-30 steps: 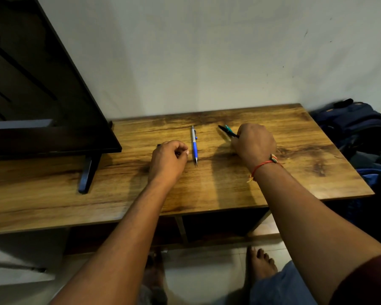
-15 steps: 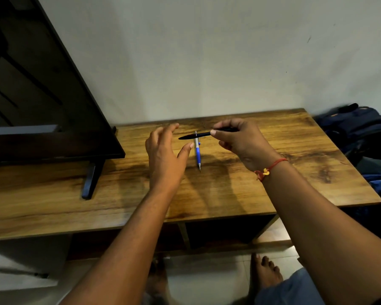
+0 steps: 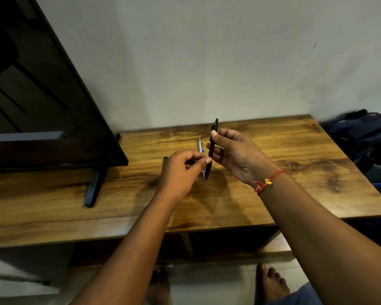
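My right hand [image 3: 235, 155] holds a black pen [image 3: 215, 128] nearly upright above the wooden table [image 3: 295, 172], thumb pressed on its upper part. My left hand [image 3: 178, 172] has its fingers curled, and its thumb and fingertips pinch the lower part of the same pen. A blue and white pen [image 3: 200, 145] lies flat on the table just behind the hands, its near end hidden by my left fingers. A red thread band sits on my right wrist.
A large black TV [image 3: 42, 106] stands on the table's left half, its foot [image 3: 92, 188] close to my left forearm. A small dark item [image 3: 165, 158] peeks out behind my left hand. A blue backpack [image 3: 361, 133] lies past the right edge. The wall is right behind.
My right hand lifted the black pen off the table and turned it from level to nearly upright. My left hand opened, then came onto the pen's lower part.
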